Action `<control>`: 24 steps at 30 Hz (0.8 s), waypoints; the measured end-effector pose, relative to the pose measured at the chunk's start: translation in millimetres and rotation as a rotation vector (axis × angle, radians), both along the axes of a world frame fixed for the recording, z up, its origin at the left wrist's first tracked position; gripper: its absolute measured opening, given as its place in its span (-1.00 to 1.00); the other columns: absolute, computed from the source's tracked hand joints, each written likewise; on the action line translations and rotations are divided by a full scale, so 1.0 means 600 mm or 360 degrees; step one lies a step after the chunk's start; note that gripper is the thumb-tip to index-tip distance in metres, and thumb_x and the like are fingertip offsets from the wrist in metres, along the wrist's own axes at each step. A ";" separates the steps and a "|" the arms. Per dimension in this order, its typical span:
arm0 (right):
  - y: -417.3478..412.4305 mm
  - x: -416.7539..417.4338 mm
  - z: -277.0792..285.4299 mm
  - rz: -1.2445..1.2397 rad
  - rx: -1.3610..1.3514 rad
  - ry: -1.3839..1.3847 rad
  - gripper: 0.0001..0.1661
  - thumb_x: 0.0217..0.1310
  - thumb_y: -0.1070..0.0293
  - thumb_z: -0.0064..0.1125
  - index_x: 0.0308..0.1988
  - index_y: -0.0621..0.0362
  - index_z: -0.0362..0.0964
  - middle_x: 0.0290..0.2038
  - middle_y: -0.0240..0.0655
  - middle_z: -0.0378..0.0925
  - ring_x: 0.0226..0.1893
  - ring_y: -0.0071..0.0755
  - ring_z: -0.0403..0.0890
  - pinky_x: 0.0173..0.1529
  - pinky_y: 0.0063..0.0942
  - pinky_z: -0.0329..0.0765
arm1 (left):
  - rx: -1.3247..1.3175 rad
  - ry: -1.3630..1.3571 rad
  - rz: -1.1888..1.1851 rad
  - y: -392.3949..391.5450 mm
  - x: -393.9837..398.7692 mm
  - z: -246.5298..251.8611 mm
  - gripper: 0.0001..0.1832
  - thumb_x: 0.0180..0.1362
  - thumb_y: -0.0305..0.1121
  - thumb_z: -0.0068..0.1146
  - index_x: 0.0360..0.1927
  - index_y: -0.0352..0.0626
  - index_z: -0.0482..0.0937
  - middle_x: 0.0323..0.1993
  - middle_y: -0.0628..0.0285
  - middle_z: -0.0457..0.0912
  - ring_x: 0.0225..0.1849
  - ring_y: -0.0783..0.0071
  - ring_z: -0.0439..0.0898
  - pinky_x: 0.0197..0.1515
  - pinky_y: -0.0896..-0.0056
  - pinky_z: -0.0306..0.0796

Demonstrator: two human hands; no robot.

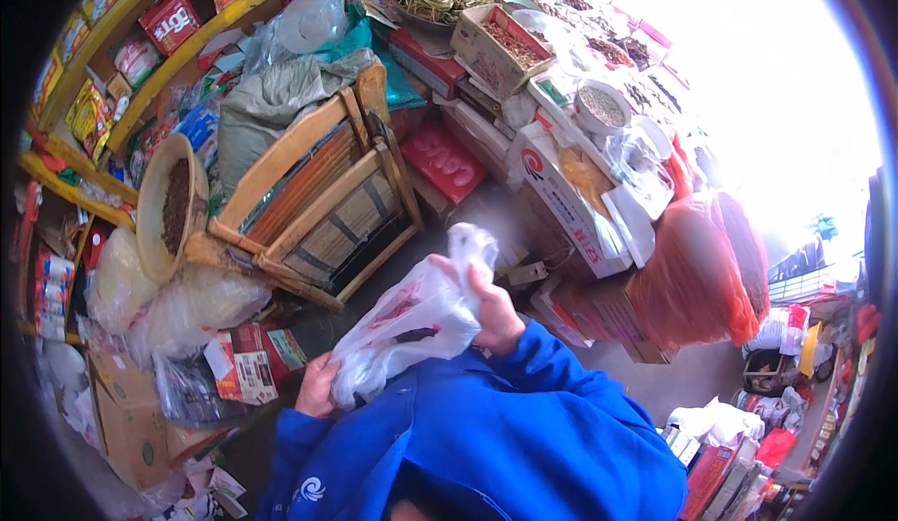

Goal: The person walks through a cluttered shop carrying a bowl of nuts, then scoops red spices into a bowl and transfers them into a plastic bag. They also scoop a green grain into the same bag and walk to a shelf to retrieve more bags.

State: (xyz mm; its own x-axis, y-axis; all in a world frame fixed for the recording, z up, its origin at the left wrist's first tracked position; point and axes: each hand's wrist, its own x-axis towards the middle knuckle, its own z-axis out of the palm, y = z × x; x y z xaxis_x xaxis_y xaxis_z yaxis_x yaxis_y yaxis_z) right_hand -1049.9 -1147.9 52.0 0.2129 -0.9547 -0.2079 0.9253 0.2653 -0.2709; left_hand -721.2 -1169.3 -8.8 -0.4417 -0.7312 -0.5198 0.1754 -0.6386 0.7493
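Observation:
Between my hands a white translucent plastic bag (414, 321) with reddish print is stretched out in front of my blue jacket. My left hand (318, 386) grips its lower left end. At the upper right end, my right hand (494, 310) clasps the bunched plastic near the handles. Something dark shows through a gap in the bag's middle, but I cannot tell what it is. Just beyond the bag stands a wooden folding chair (316, 205) with a slatted back, tilted in the view. A grey-green woven sack (273, 114) rests against its far side.
A plastic basin (151, 212) of dark dried goods sits left of the chair. Yellow shelves (231, 16) with packets line the left. Ahead are an open carton (491, 65) of dried pieces and a bowl (601, 108) of pale grains. A red plastic bag (691, 275) bulges at right.

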 end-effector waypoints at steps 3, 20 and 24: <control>-0.049 -0.032 0.004 -0.0213 0.0038 -0.0011 -0.21 0.31 -0.16 -0.16 0.33 0.12 0.04 0.20 -0.08 0.29 0.17 0.01 0.37 0.25 -0.02 0.27 | 0.0027 0.0323 0.0054 -0.108 -0.056 0.021 -0.63 0.27 -0.35 -0.08 0.07 -0.39 0.41 -0.06 0.05 0.59 -0.09 0.33 0.61 0.04 0.34 0.45; -0.295 -0.108 0.139 -0.1334 -0.0223 0.0226 -0.25 0.36 -0.10 -0.21 0.34 0.13 -0.01 0.35 -0.09 0.06 0.34 0.08 0.10 0.38 0.10 0.00 | 0.0400 0.1173 -0.0670 -0.703 -0.521 0.209 -0.53 0.25 -0.17 -0.10 0.08 -0.33 0.42 -0.03 0.00 0.57 0.00 0.13 0.57 0.15 0.09 0.38; -0.380 -0.136 0.147 -0.1269 -0.0272 0.0185 -0.22 0.34 -0.12 -0.20 0.35 0.13 -0.04 0.36 -0.08 0.01 0.35 0.08 0.07 0.38 0.10 0.00 | 0.0259 0.1294 -0.0770 -0.801 -0.593 0.288 -0.58 0.23 -0.18 -0.04 -0.02 -0.33 0.49 -0.09 0.01 0.60 -0.06 0.12 0.58 0.12 0.10 0.40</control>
